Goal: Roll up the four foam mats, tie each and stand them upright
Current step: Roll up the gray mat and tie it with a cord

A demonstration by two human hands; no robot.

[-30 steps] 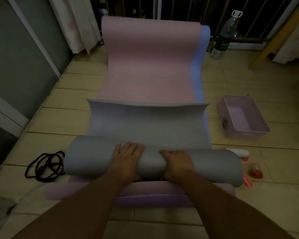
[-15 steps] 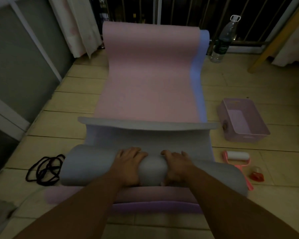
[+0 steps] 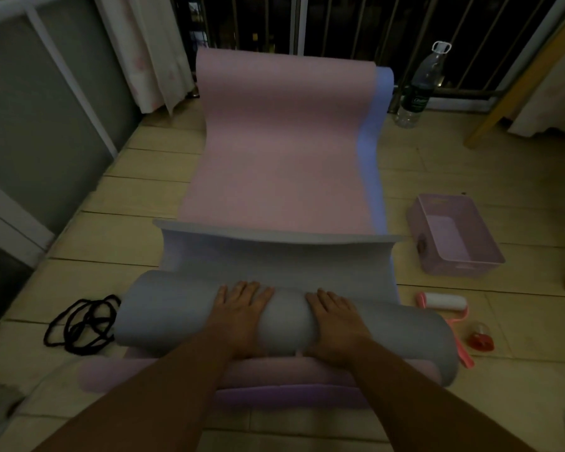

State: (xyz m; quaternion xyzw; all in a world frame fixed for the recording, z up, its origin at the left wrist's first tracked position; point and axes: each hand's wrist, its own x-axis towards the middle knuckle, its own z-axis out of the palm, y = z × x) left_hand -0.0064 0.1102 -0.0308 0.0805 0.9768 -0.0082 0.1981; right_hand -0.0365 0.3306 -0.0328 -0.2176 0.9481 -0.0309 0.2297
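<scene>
A grey foam mat (image 3: 284, 318) lies mostly rolled into a thick roll across the floor, with a short flat tail (image 3: 274, 256) left ahead of it. My left hand (image 3: 242, 311) and my right hand (image 3: 335, 318) press flat on top of the roll, side by side near its middle. Under it a pink mat (image 3: 281, 145) stretches away to the railing, with a blue-violet mat (image 3: 371, 151) showing along its right edge and a purple mat edge (image 3: 291, 398) near me. Black cords (image 3: 79, 324) lie coiled left of the roll.
A pink plastic basket (image 3: 454, 236) sits on the floor to the right. A lint roller (image 3: 444, 303) and a small red tape dispenser (image 3: 480, 337) lie by the roll's right end. A water bottle (image 3: 418, 86) stands by the railing; a wall and curtain are on the left.
The roll has moved forward over the flat tail, which has grown shorter. Both hands rode along on top of the roll.
</scene>
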